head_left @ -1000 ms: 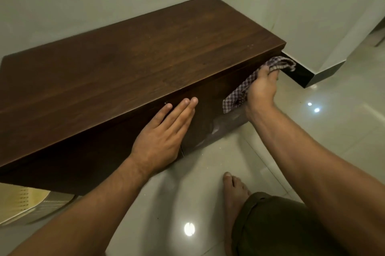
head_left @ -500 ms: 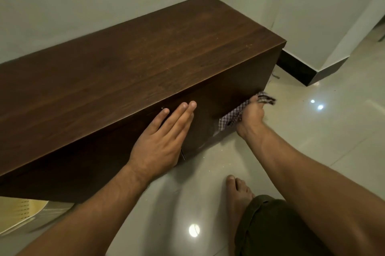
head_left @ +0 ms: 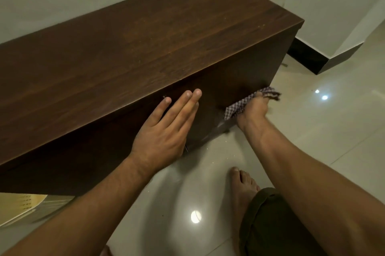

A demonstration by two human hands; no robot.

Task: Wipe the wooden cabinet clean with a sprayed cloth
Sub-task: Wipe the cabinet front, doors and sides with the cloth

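Wooden cabinet (head_left: 145, 47): long, low, dark; its long axis runs away to the left of your grip, the unwiped front stretching that way.
Tiled floor (head_left: 323, 130): glossy, directly beneath your grip.
Left hand (head_left: 166, 128): flat and open on the front panel, fingers spread, holding nothing; left of the grip.
Right hand (head_left: 253, 109): the nearer hand, closed around the cloth, pressing it low on the front's right end.
Checked cloth (head_left: 239, 106): bunched, touching the wood.
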